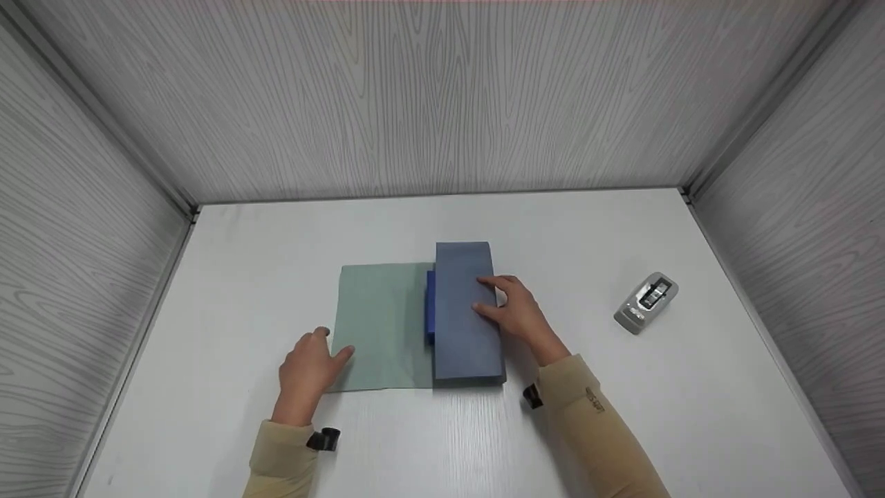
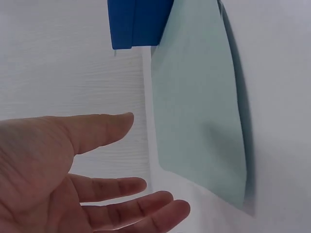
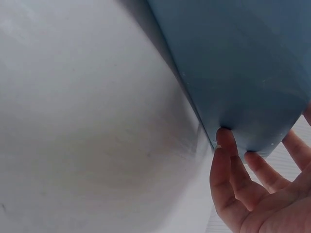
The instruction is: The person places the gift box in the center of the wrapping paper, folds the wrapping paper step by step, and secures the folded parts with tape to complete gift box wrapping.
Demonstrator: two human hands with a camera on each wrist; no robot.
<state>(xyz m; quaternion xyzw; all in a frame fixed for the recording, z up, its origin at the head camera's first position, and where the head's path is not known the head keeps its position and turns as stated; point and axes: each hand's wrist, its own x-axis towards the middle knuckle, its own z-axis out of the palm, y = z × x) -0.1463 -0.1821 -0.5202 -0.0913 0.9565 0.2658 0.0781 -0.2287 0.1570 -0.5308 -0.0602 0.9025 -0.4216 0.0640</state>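
Note:
A sheet of paper lies on the table, its pale green face (image 1: 380, 325) showing on the left and a blue-grey flap (image 1: 463, 311) folded over on the right. Between them a dark blue box (image 1: 430, 308) is partly covered by the flap; its end (image 2: 141, 24) shows in the left wrist view. My right hand (image 1: 517, 311) rests its fingertips on the flap near its right edge, and the right wrist view shows fingers (image 3: 228, 141) pressing against the blue-grey paper. At the sheet's lower left corner is my left hand (image 1: 308, 363), thumb and fingers spread, holding nothing.
A grey and silver tape dispenser-like object (image 1: 646, 302) lies to the right on the white table (image 1: 276, 249). Grey wood-grain panels (image 1: 429, 97) enclose the table at the back and both sides.

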